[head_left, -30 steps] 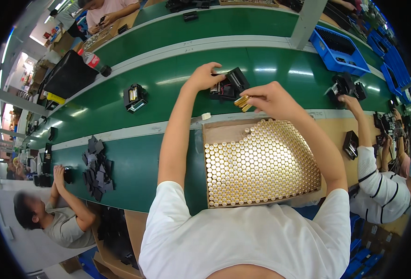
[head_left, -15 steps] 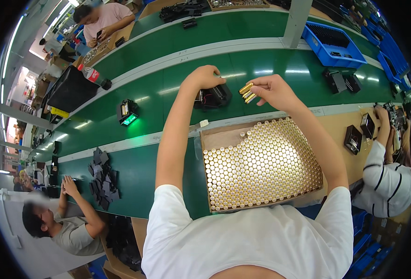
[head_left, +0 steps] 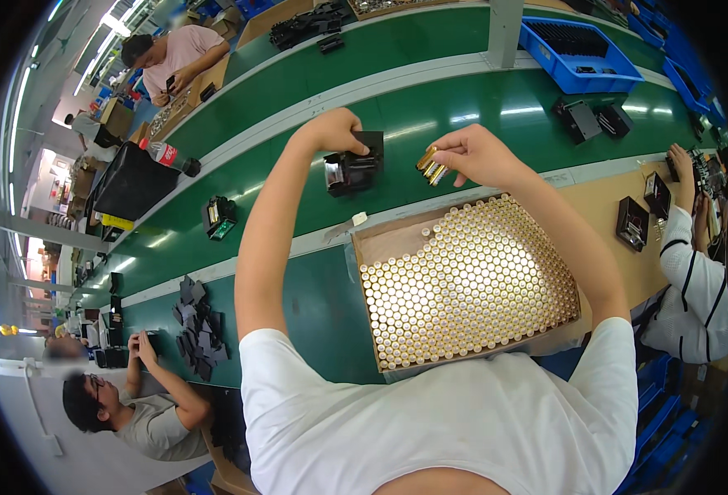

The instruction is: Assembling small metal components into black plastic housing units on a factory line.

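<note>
My left hand (head_left: 338,134) grips a black plastic case (head_left: 352,172) over the green bench, its flat black panel standing up at the far side. To the right of it, my right hand (head_left: 473,155) pinches several gold-coloured batteries (head_left: 432,167) between thumb and fingers, a short gap from the case. Between my forearms sits a cardboard box (head_left: 397,245) packed with upright batteries (head_left: 463,289); bare cardboard shows at its far left corner. Another black case (head_left: 218,217) with batteries in it rests on the bench to the left.
A blue tray (head_left: 578,78) and open black cases (head_left: 593,118) are at far right. More black cases (head_left: 633,223) lie beside a co-worker at right. Flat black pieces (head_left: 201,330) are heaped at left, near a seated person. A bottle (head_left: 166,155) lies on a black bin.
My left hand has shifted left with the black case, which is tipped up more. My right hand still holds the batteries. The green light on the left case is off.
</note>
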`<state>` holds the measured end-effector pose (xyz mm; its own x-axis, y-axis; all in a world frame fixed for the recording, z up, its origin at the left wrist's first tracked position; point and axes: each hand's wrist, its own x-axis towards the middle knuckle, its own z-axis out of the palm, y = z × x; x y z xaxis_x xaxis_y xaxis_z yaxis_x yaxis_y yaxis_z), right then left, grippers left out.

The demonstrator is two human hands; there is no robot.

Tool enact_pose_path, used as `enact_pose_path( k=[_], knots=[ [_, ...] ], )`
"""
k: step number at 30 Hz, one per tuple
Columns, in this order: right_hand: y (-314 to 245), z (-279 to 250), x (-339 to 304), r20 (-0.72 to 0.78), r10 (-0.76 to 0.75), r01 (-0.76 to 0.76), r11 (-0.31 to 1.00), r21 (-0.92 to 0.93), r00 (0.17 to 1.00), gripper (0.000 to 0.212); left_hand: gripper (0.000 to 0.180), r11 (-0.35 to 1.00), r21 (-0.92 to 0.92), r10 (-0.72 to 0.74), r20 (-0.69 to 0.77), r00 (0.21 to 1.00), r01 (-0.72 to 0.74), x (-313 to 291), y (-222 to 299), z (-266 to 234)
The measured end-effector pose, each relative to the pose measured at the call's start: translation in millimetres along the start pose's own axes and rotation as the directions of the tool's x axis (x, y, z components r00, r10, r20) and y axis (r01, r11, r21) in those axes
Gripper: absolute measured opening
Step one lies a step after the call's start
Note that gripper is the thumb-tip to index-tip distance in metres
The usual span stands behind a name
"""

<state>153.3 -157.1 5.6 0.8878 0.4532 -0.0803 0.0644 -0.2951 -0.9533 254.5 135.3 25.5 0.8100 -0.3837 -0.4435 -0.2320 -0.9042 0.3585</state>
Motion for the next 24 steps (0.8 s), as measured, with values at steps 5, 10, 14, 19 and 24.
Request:
enact_pose_path(
  k=[5, 10, 14, 19, 24],
  knots=[
    [-9.6, 3.0, 11.1, -0.045, 0.041, -0.039, 0.999, 0.035, 0.998, 0.021, 0.017, 0.681, -0.733, -0.123, -0.109, 0.986, 0.004, -10.6, -12.4, 41.4],
    [-11.4, 15.5, 55.9, -0.094, 0.027, -0.023, 0.999, 0.045, 0.995, 0.023, 0.026, 0.262, -0.935, -0.139, -0.283, 0.949, -0.24, -4.0, -4.3, 87.8],
    [-13.4, 22.0, 78.2, -0.099, 0.043, -0.05, 0.996, -0.073, 0.994, 0.023, 0.035, 0.121, -0.928, -0.071, -0.362, 0.929, -0.352, -11.6, 8.7, 101.4],
    [-26.1, 30.8, 84.8, -0.055, 0.037, -0.051, 0.958, -0.284, 0.998, 0.022, 0.04, -0.048, -0.919, -0.072, -0.388, 0.919, -0.391, -12.2, 11.9, 107.4],
    [-27.8, 38.8, 89.9, 0.022, 0.01, 0.0, 0.898, -0.44, 1.0, 0.021, 0.043, -0.13, -0.901, -0.169, -0.39, 0.905, -0.413, -2.2, 14.5, 111.0]
  ],
)
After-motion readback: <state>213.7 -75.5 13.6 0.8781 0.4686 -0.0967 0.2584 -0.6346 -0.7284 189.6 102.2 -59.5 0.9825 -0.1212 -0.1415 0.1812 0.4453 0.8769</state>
